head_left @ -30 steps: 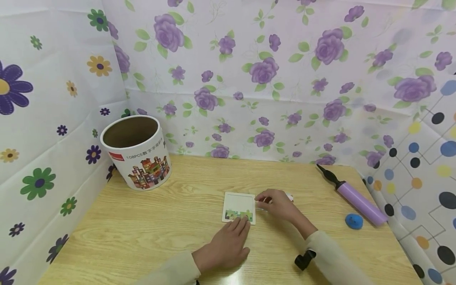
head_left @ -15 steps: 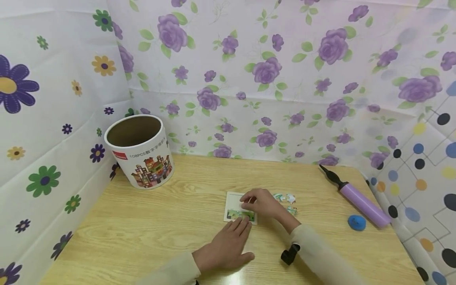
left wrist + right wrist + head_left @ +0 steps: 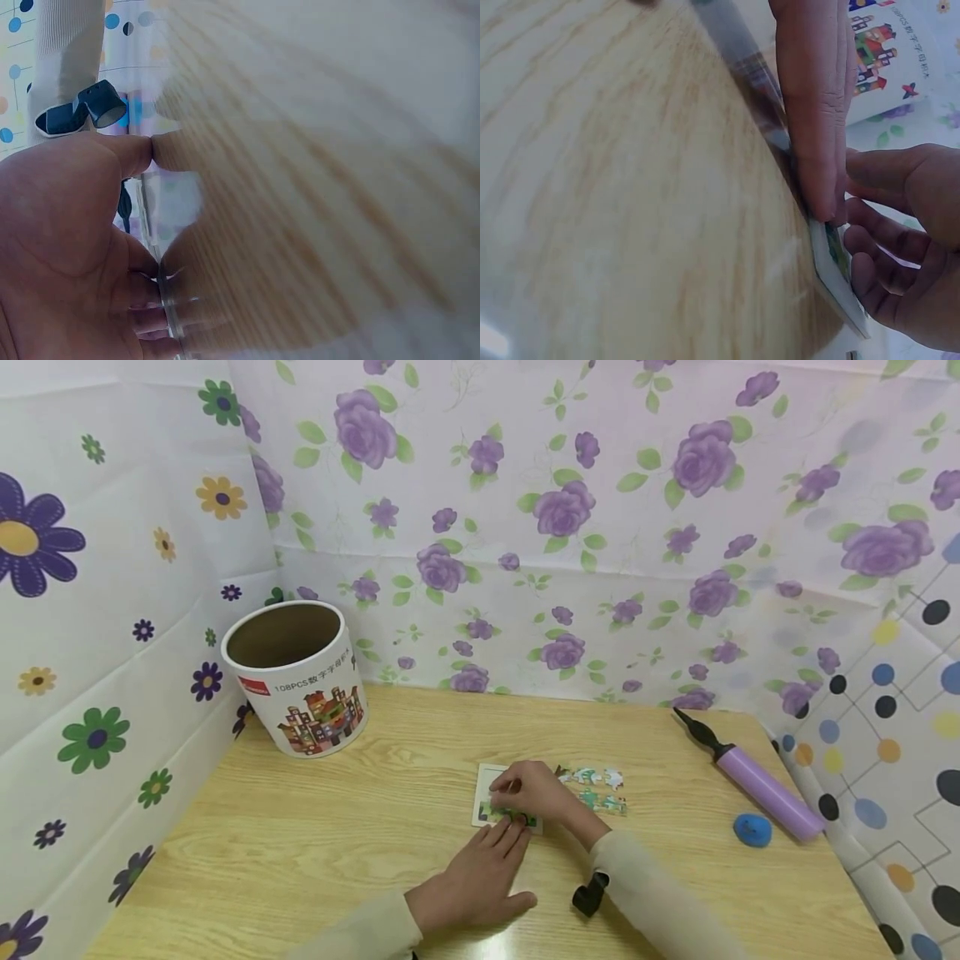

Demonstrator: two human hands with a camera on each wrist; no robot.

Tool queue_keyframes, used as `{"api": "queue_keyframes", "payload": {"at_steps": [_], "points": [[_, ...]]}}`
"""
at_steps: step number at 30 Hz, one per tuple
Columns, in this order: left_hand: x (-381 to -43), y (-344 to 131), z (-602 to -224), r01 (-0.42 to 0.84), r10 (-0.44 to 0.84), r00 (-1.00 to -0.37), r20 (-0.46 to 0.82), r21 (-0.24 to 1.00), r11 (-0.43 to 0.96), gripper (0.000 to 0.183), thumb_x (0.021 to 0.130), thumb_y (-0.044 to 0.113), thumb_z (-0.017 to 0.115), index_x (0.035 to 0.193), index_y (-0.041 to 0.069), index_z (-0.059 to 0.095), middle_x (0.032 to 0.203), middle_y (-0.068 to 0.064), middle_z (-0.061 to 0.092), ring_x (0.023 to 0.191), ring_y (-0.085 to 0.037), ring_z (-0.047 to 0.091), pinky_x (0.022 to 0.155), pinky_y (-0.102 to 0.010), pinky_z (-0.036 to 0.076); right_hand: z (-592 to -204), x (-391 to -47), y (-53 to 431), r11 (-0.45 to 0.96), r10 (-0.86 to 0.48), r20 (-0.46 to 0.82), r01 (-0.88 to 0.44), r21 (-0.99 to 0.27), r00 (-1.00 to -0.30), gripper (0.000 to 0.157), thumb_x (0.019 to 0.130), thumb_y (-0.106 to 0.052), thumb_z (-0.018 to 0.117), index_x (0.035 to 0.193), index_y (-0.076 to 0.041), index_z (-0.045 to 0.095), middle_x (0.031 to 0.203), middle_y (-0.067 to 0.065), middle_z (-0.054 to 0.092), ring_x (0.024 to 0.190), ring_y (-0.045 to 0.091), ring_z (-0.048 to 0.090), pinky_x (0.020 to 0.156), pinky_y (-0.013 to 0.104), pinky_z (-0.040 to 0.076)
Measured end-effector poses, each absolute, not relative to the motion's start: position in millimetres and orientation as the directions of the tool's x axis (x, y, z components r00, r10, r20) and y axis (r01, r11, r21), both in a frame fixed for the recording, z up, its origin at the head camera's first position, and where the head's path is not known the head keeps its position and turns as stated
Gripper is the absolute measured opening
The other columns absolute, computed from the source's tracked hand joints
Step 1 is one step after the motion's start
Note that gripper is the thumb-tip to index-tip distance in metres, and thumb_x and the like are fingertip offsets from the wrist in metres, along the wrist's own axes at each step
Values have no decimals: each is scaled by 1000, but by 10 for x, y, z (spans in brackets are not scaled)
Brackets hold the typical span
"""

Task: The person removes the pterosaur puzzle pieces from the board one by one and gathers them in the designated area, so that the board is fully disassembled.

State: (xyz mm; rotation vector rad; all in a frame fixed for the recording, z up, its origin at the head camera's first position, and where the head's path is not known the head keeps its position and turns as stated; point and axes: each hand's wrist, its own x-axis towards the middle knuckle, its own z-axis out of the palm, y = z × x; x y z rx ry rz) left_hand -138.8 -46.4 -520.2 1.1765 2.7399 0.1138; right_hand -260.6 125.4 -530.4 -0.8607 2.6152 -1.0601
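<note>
In the head view, the board (image 3: 484, 782) lies flat on the table (image 3: 405, 843), right in front of the person. It looks almost square, so it has no long side to go by. A green strip (image 3: 487, 815) runs from left to right along its near side. The right hand (image 3: 536, 789) is over the board. Its fingers are bent and point left, and the fingertips are just above the green strip, so this is the spot that seems to matter most. I cannot tell if its grip has a piece in it. The left hand (image 3: 483, 877) is on the near side, with its fingers straight and its tips on the near edge of the board. The loose pieces (image 3: 589, 797) lie to the right of the board, near the right wrist, so the right hand is closer to them.

In the left wrist view, the left hand is flat and holds nothing that I can see. Its fingertips meet a thin edge, most likely the board's. The right sleeve (image 3: 71, 45) is farther back.

In the right wrist view, the left fingers come from above and touch the board's edge. The right fingers curl just beside them, at the board. Any piece between the right thumb and fingers is hidden.
</note>
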Motion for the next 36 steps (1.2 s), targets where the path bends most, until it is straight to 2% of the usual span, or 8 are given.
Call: {"api": "queue_keyframes", "payload": {"at_steps": [6,13,18,25,30,36], "points": [[-1389,-484,-5226,717,733,-670,-116,155,680,81,106,59,35,161,0,25,168,-18,20,156,-34,18,120,-50,30,-5307,-2590,1219,593,-583,38,-457,-663,-812,17,95,-26,75,107,-16,82,99,-6,72,80,5,62,72,27,53],[-1383,-472,-5222,720,728,-677,-112,104,686,82,106,61,34,161,2,25,169,-16,19,156,-30,19,120,-47,30,-5286,-2563,1186,601,-592,36,-471,-646,-805,13,94,-26,76,102,-17,82,95,-8,71,83,6,63,75,28,54],[-1384,-467,-5219,718,722,-683,-114,81,692,83,105,62,33,162,2,24,169,-15,17,156,-29,18,120,-46,30,-5295,-2564,1175,597,-587,25,-454,-661,-809,10,93,-26,77,99,-18,80,92,-9,71,80,5,64,74,28,54],[-1393,-466,-5220,707,715,-688,-122,110,699,83,105,62,36,162,2,24,169,-15,16,157,-29,17,120,-47,30,-5280,-2556,1168,567,-577,9,-408,-715,-817,5,95,-22,74,99,-19,76,82,-12,70,71,6,65,68,28,54],[-1395,-468,-5219,704,717,-685,-126,137,697,83,105,61,37,162,2,23,170,-15,15,157,-30,17,121,-47,29,-5278,-2560,1183,547,-566,17,-391,-741,-824,6,96,-20,73,100,-16,76,85,-11,72,74,6,67,70,28,55],[-1388,-468,-5209,703,714,-689,-127,125,700,82,105,61,38,162,3,26,168,-14,22,155,-29,22,120,-47,30,-5292,-2619,1281,546,-538,29,-374,-750,-843,5,97,-21,72,102,-20,75,89,-11,71,81,6,67,73,28,55]]}}
